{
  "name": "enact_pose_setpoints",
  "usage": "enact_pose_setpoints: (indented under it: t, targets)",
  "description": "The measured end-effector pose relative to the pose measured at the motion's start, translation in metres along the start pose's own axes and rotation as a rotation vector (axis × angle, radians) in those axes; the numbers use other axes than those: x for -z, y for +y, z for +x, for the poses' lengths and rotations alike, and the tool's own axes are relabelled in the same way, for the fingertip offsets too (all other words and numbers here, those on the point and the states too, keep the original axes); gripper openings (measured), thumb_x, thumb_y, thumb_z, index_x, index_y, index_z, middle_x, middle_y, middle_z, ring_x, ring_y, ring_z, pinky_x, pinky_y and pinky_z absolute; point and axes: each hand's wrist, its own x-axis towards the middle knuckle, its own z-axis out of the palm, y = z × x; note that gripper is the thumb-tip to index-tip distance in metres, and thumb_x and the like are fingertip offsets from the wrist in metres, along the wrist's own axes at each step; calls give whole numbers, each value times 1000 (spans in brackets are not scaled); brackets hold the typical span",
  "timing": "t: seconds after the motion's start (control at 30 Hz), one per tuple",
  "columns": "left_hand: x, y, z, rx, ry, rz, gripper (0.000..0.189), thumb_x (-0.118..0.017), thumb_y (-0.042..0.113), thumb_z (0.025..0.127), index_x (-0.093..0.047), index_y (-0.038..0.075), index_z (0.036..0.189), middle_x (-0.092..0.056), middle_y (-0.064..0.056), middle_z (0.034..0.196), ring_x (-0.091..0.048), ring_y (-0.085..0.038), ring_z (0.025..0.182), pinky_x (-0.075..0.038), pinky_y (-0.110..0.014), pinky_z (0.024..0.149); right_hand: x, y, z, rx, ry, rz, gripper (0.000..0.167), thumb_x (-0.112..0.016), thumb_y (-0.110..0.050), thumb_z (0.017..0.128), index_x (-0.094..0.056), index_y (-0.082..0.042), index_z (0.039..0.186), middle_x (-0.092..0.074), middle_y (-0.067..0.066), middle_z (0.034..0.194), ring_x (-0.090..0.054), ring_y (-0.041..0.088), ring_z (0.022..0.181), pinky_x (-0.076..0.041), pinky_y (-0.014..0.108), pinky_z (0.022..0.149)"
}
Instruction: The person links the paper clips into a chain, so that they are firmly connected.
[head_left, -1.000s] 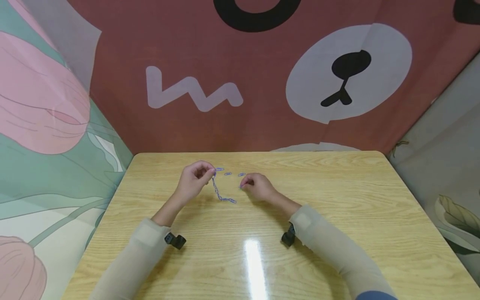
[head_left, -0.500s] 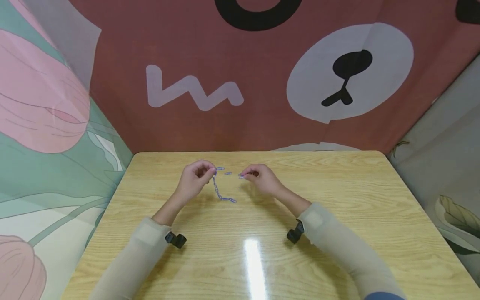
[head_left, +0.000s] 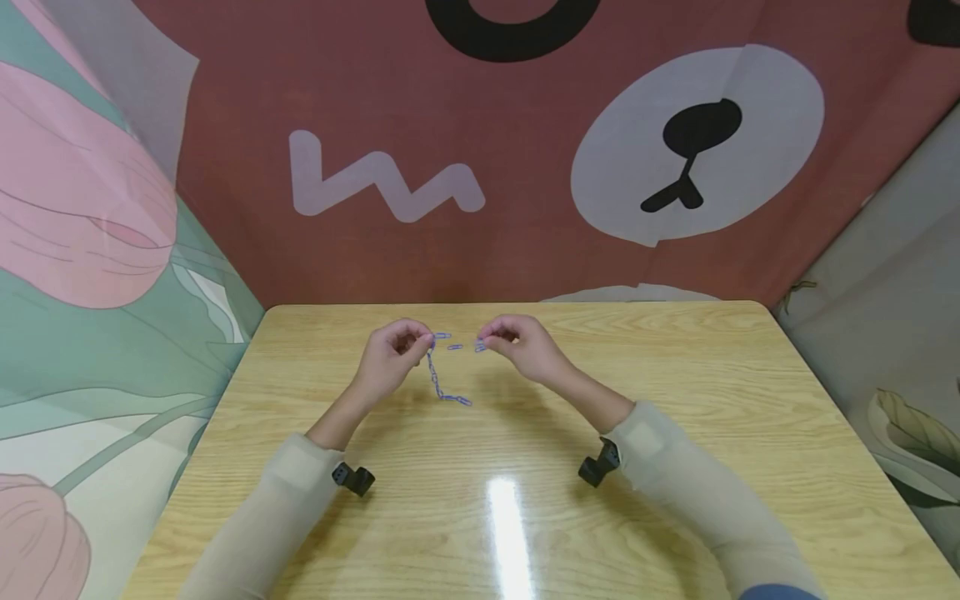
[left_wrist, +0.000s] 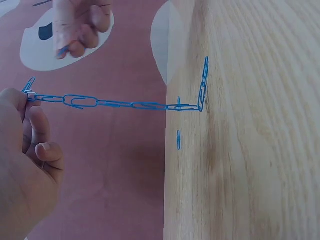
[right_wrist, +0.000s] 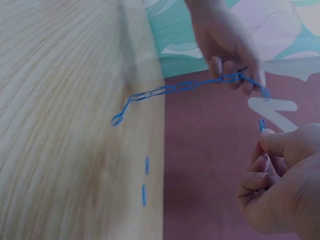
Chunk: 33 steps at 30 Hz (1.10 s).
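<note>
A chain of blue paper clips (left_wrist: 115, 103) hangs from my left hand (head_left: 388, 354), whose thumb and fingertip pinch its top end. The chain's lower end lies bent on the wooden table, as the right wrist view also shows. One clip (head_left: 442, 336) at the pinched end sticks out toward the right. Across from it, my right hand (head_left: 521, 343) is raised and pinches a single blue paper clip (right_wrist: 262, 125) between thumb and index finger. The two hands are apart, at about the same height.
Two loose blue paper clips, a nearer one (right_wrist: 143, 195) and a farther one (right_wrist: 147, 165), lie near the table's (head_left: 480, 517) back edge. Behind it hangs a red cloth (head_left: 525, 258) with a printed bear face; patterned curtains stand at both sides.
My right hand has risen from the table and moved away from me, carrying the single paper clip. My left hand and the chain have stayed almost still.
</note>
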Motion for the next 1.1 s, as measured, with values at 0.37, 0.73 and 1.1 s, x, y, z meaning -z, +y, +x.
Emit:
enact_pose_setpoints:
  t: [0.37,0.73,1.1]
  targets:
    - [-4,-1,2,-18,1,4,7,-66,3,99,-69,-2,95,-61,-10,77,-49,-11,60,-40,-21,53,-7,-28,2,29,-6,43,12,-67,-10,99,-75,-4,105,-71,3,91,-61,24,79,-49,27,66]
    - [-8,14,4,0,-20,26,6,-66,-6,96,-67,-11,97,-61,-15,75,-49,-8,61,-40,-18,55,-15,-35,10,6,20,44,13,-68,-14,99,-76,-7,106,-71,3,91,-60,19,77,-48,26,65]
    - [-8,40,2,-48,-27,32,4,-65,-8,95,-66,-12,94,-64,-18,79,-48,-8,62,-40,-19,55,-19,-39,11,-48,51,64,11,-70,-12,98,-77,-6,104,-72,9,91,-57,15,74,-47,25,64]
